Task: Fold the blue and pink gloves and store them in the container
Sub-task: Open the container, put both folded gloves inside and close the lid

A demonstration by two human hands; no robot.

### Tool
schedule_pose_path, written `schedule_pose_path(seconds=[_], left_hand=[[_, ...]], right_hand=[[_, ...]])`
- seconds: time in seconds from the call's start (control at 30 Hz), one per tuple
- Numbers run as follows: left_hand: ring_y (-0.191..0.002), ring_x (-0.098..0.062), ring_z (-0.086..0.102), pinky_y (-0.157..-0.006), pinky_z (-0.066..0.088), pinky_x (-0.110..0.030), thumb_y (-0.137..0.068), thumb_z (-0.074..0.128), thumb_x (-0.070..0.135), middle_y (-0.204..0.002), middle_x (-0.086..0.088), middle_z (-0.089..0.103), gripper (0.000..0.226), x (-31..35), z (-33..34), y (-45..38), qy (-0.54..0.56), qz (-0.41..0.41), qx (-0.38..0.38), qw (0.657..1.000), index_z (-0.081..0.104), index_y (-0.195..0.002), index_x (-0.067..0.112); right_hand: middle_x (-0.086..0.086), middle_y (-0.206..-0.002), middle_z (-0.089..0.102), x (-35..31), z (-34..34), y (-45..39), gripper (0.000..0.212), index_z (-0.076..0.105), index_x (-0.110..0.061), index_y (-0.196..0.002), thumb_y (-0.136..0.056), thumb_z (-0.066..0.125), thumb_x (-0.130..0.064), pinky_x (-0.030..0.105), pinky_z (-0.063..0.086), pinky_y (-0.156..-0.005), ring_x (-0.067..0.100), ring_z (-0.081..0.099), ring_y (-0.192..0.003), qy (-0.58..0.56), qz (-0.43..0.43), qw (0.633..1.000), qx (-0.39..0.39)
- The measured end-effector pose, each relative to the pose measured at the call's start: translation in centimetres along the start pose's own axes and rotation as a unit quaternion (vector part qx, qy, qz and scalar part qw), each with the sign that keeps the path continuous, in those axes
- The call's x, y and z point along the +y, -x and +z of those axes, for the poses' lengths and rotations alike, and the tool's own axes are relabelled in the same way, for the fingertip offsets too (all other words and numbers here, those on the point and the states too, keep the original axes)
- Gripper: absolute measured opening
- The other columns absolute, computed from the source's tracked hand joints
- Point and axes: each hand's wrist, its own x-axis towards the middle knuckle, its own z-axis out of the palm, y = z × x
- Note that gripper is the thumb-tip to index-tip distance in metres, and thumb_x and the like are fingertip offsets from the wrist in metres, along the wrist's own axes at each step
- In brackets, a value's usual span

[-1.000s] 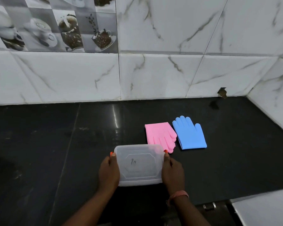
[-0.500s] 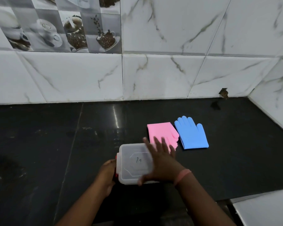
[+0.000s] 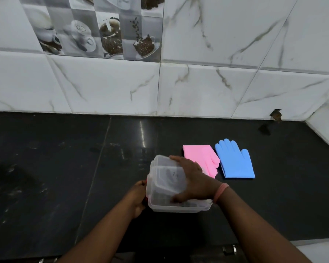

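Observation:
A clear plastic container (image 3: 160, 205) stands on the black counter near the front edge. Its translucent lid (image 3: 164, 170) is tilted up, lifted off the box. My right hand (image 3: 195, 180) grips the lid from above, fingers spread over it. My left hand (image 3: 139, 196) holds the container's left side. A pink glove (image 3: 198, 155) lies flat just behind and right of the container, partly hidden by my right hand. A blue glove (image 3: 235, 162) lies flat beside it on the right, fingers pointing to the wall.
The black stone counter (image 3: 65, 168) runs to a white marble-tiled wall (image 3: 198, 88) behind and a side wall (image 3: 327, 120) at right. A white surface (image 3: 321, 251) shows at the bottom right, below the counter's front edge.
My right hand went from the container's right side onto the lid and has raised it off the box. My left hand stays on the left side. The gloves have not moved.

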Motion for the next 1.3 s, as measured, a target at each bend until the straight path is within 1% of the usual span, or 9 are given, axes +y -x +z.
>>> schedule_pose_path(seconds=[0.13, 0.27, 0.33, 0.57, 0.7, 0.97, 1.17, 1.23, 1.3], left_hand=[[-0.063, -0.029, 0.072, -0.066, 0.061, -0.042, -0.100, 0.051, 0.006, -0.075, -0.014, 0.077, 0.016, 0.0, 0.0, 0.4, -0.033, 0.007, 0.012, 0.999, 0.067, -0.104, 0.003], [-0.055, -0.023, 0.072, -0.058, 0.059, -0.034, -0.099, 0.054, 0.014, -0.065, -0.010, 0.075, 0.028, 0.3, 0.0, 0.6, -0.045, 0.002, 0.013, 0.999, 0.074, -0.081, 0.006], [-0.057, -0.024, 0.070, -0.060, 0.060, -0.034, -0.097, 0.058, 0.015, -0.063, -0.008, 0.073, 0.026, 0.6, 0.3, 0.5, -0.033, 0.005, 0.031, 0.999, 0.074, -0.078, 0.006], [-0.057, -0.022, 0.053, -0.057, 0.041, -0.034, -0.089, 0.053, 0.009, -0.070, -0.015, 0.058, 0.019, 2.2, 1.4, 0.0, -0.006, 0.070, 0.143, 0.987, 0.066, -0.074, 0.009], [-0.078, -0.027, 0.066, -0.073, 0.053, -0.037, -0.091, 0.056, 0.016, -0.086, -0.008, 0.072, 0.017, 4.3, 2.9, -0.6, -0.055, 0.143, 0.210, 0.966, 0.066, -0.078, 0.011], [-0.100, -0.019, 0.066, -0.091, 0.053, -0.034, -0.094, 0.055, 0.026, -0.100, 0.007, 0.075, 0.019, 7.7, 6.8, -1.5, -0.221, 0.238, 0.282, 0.903, 0.070, -0.085, 0.033], [-0.089, -0.012, 0.067, -0.069, 0.046, -0.021, -0.098, 0.059, 0.021, -0.091, 0.010, 0.072, 0.015, 9.6, 9.8, -2.4, -0.230, 0.293, 0.206, 0.905, 0.073, -0.093, 0.024], [-0.093, -0.015, 0.068, -0.080, 0.051, -0.027, -0.098, 0.059, 0.023, -0.096, 0.006, 0.074, 0.016, 9.7, 10.8, -2.8, -0.250, 0.279, 0.190, 0.908, 0.075, -0.096, 0.020], [-0.097, -0.016, 0.069, -0.087, 0.052, -0.029, -0.097, 0.060, 0.021, -0.099, 0.005, 0.076, 0.015, 9.4, 11.7, -3.1, -0.265, 0.272, 0.177, 0.908, 0.075, -0.094, 0.021]], right_hand=[[-0.001, -0.138, 0.050, -0.5, -5.4, -0.6, 0.096, 0.040, -0.026, -0.147, -0.063, 0.081, -0.047, 0.037, 0.046, -0.102, 0.018, 0.052, -0.121, -0.319, 0.033, 0.939, 0.121], [0.013, -0.123, 0.057, 1.0, -8.6, -1.5, 0.069, 0.055, -0.014, -0.134, -0.079, 0.068, -0.055, 0.048, 0.035, -0.110, 0.032, 0.052, -0.118, -0.729, -0.033, 0.655, 0.197], [0.013, -0.136, 0.051, 1.7, -8.6, -2.6, 0.073, 0.047, -0.014, -0.142, -0.087, 0.058, -0.059, 0.054, 0.025, -0.115, 0.036, 0.043, -0.132, -0.790, -0.039, 0.574, 0.212], [0.022, -0.120, 0.063, 1.4, -4.1, -9.7, 0.048, 0.053, -0.005, -0.140, -0.096, 0.031, -0.009, 0.058, 0.037, -0.112, 0.043, 0.061, -0.104, -0.723, 0.266, 0.583, 0.259], [0.011, -0.131, 0.065, 1.4, -3.5, -13.0, 0.042, 0.056, -0.013, -0.137, -0.099, 0.038, -0.007, 0.050, 0.050, -0.101, 0.035, 0.061, -0.121, -0.744, 0.329, 0.530, 0.240], [0.015, -0.146, 0.052, 3.1, -3.5, -17.2, 0.041, 0.043, -0.006, -0.146, -0.106, 0.036, -0.003, 0.044, 0.042, -0.110, 0.031, 0.052, -0.133, -0.758, 0.306, 0.547, 0.179], [0.018, -0.110, 0.060, 8.6, -6.2, -15.2, 0.033, 0.054, 0.004, -0.128, -0.095, 0.047, 0.004, 0.035, 0.057, -0.077, 0.027, 0.064, -0.089, -0.449, 0.298, 0.834, 0.116], [0.017, -0.110, 0.067, 11.0, -7.4, -14.6, 0.031, 0.063, 0.000, -0.121, -0.093, 0.050, 0.001, 0.036, 0.052, -0.085, 0.029, 0.065, -0.095, -0.155, 0.249, 0.945, 0.144], [0.011, -0.125, 0.065, 12.9, -8.4, -13.7, 0.034, 0.064, -0.012, -0.124, -0.092, 0.053, -0.007, 0.040, 0.048, -0.102, 0.028, 0.062, -0.114, 0.118, 0.185, 0.975, 0.030]])
